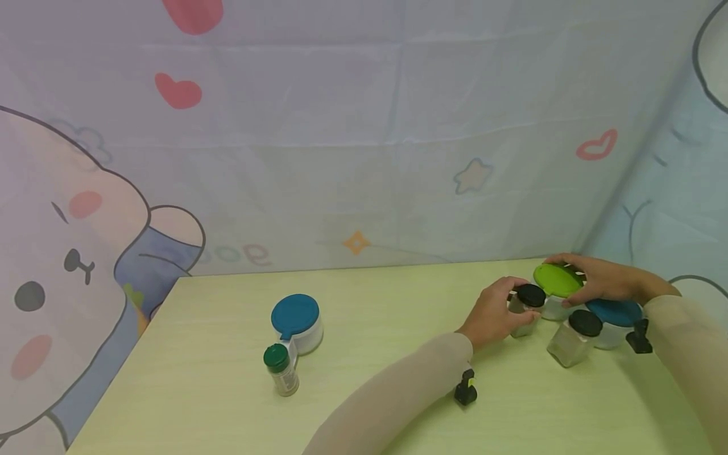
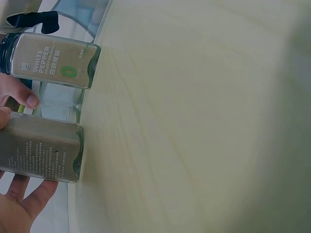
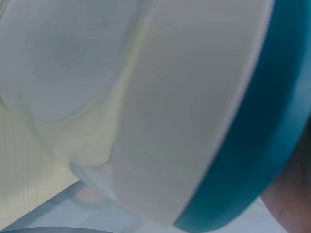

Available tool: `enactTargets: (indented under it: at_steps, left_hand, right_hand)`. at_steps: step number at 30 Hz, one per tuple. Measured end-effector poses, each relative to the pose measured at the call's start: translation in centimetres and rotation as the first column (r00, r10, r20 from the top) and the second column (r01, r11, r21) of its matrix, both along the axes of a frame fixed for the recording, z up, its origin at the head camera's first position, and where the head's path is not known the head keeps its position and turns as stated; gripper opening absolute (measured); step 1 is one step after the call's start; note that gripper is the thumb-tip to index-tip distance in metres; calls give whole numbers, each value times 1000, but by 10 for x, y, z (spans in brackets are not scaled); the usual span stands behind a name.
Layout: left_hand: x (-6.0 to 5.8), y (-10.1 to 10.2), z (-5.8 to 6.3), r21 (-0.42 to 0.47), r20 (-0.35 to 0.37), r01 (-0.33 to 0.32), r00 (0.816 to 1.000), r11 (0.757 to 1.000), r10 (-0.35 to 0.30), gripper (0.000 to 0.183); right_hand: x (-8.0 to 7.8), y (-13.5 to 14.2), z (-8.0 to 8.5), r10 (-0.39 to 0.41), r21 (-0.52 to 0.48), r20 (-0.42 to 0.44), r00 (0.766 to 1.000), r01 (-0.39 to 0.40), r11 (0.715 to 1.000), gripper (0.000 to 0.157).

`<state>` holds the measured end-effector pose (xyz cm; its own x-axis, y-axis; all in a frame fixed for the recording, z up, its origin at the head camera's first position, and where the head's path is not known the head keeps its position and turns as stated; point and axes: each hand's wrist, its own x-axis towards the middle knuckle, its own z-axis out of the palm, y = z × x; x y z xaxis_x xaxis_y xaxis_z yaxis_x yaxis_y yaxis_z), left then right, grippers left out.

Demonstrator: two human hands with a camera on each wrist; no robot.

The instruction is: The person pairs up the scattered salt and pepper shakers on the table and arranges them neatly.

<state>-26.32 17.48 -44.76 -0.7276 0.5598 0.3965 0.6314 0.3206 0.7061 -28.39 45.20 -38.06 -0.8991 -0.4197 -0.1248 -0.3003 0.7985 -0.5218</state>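
Note:
My left hand (image 1: 492,317) grips a square glass spice jar with a black lid (image 1: 531,296), fingers and thumb on opposite sides; its back label (image 2: 41,150) faces the left wrist camera. My right hand (image 1: 610,282) reaches over a white container with a green lid (image 1: 558,279), thumb on the near side and fingers on the far side. In front stands a black-lidded white pepper jar (image 1: 570,346), its label readable in the left wrist view. Under the right wrist sits a blue-lidded container (image 1: 613,335), whose teal lid (image 3: 248,131) and pale wall fill much of the right wrist view.
Farther left on the pale yellow table (image 1: 216,341) stand another blue-lidded white container (image 1: 307,335) with a handle and a green-capped shaker bottle (image 1: 282,373) right by that handle. A printed cloth (image 1: 318,126) hangs along the back edge, and another side of cloth borders the right.

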Motion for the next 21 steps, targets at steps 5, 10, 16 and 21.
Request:
enactTargets:
  at_steps: [5, 10, 16, 21]
  left_hand:
    - [0, 0, -1, 9, -4, 2, 1000, 1000, -2, 51]
    - [-1, 1, -3, 15, 4, 7, 1000, 1000, -7, 52]
    - [-1, 1, -3, 14, 3, 9, 1000, 1000, -9, 52]
    - [-2, 2, -4, 15, -12, 8, 1000, 1000, -8, 51]
  right_hand:
    - [0, 0, -1, 3, 2, -6, 1000, -3, 1000, 87]
    - [0, 0, 0, 3, -1, 0, 1000, -3, 1000, 88]
    - [0, 0, 0, 5, -3, -5, 1000, -5, 1000, 88]
    - [0, 0, -1, 8, -13, -3, 1000, -8, 1000, 87]
